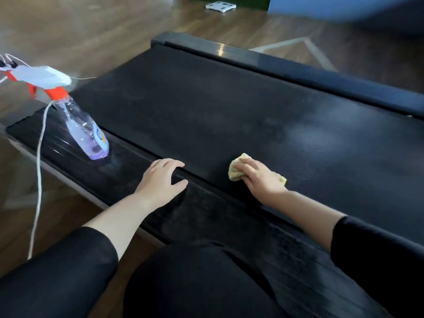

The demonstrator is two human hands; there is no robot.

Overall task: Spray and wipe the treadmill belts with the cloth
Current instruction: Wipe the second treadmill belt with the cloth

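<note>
Black sleeves [57, 271] up close: left hand [161, 177] spread on glossy side rail [128, 171], right hand [261, 177] gripping crumpled yellow cloth [236, 168] on black treadmill belt [229, 111].

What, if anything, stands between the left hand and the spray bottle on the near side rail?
Nothing visible does. The left hand rests on the side rail, and only bare rail separates it from the spray bottle. The white cord hangs beyond the bottle.

Wooden floor [103, 31] — white scale [220, 6] lying flat.
</note>
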